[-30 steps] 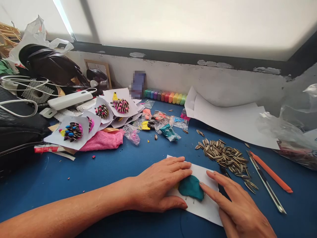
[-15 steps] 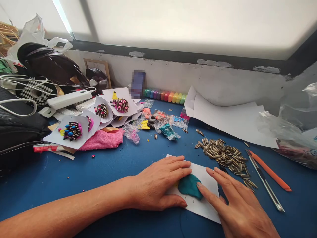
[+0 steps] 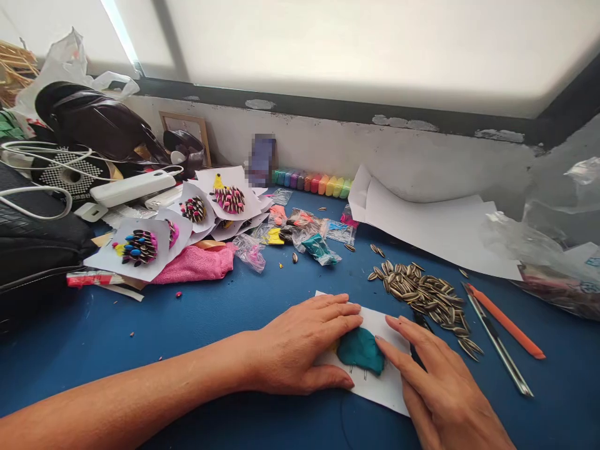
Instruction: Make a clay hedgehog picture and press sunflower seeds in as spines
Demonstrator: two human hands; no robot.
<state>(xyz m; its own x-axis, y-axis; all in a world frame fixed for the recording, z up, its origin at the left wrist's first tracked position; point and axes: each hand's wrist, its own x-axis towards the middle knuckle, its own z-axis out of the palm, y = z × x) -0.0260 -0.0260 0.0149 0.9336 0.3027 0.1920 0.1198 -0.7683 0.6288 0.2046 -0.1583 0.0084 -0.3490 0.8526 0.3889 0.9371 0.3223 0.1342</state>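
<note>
One teal clay lump [image 3: 360,351] sits on white paper [image 3: 379,392], lower ctr-R of frame, btwn L hand [image 3: 300,350] & R hand [image 3: 445,390], close by both index fingers. L: flat over paper's L side, fingers close tog., thumb well apart. R: fingers loosely spread, index tip touching lump's R edge.

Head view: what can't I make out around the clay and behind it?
All in the head view:
Yellow patch: mostly hidden by the left hand, beside the teal clay.
Black thing by the seeds: partly behind the right hand.
Right forearm: cut off by the bottom edge.
Blue thing against the wall: blurred by pixel blocks.
</note>
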